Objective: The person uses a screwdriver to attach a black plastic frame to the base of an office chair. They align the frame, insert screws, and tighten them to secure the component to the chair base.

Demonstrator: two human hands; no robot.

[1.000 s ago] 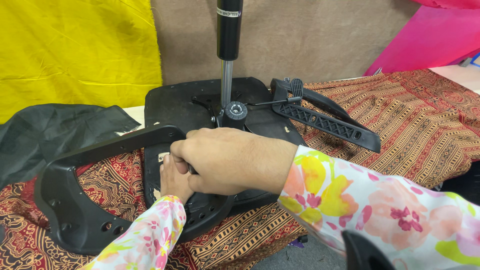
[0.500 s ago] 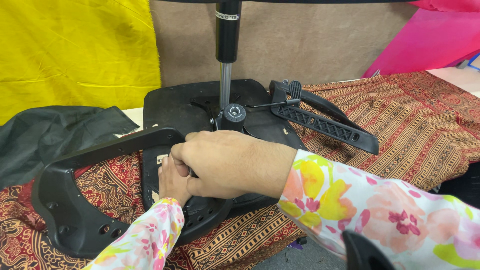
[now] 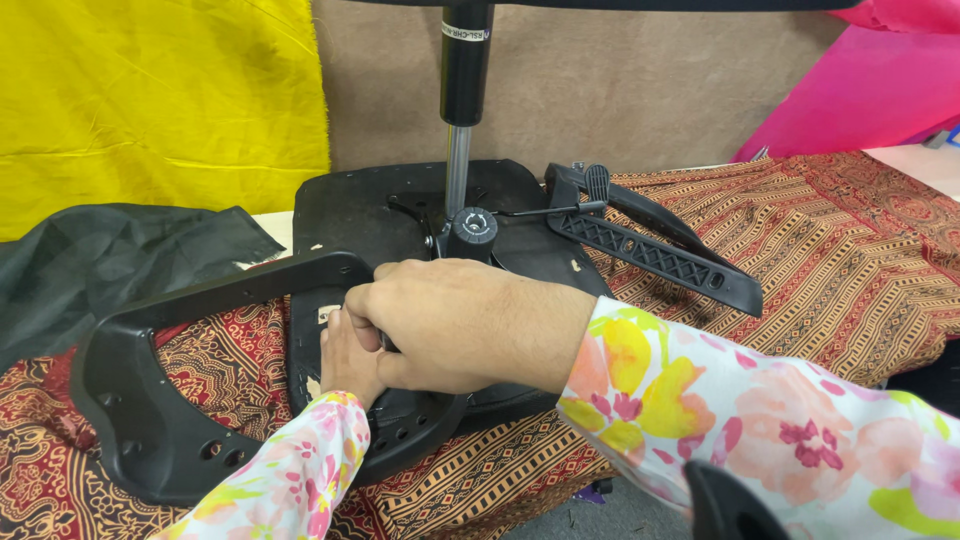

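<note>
Right hand (image 3: 470, 325) and left hand (image 3: 350, 358) clamped together on curved matte-black plastic armrest (image 3: 150, 420) over seat pan (image 3: 370, 210)

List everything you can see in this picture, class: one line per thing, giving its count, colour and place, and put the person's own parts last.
Chair seat base: one, black, upside down in the middle of the table.
Gas lift cylinder: one, black over a silver rod, standing upright from the seat base.
Armrest near the hands: one, black, at lower left, lying on the patterned cloth.
Second armrest: one, black, ribbed, to the right of the seat base.
Patterned cloth: one, red and brown, covering the table.
Black fabric: one, crumpled at left.
Yellow cloth: one, hanging at upper left.
Pink cloth: one, at upper right.
Left hand: floral sleeve, under the right hand, on the seat base.
Right hand: floral sleeve, curled over the armrest's end.
</note>
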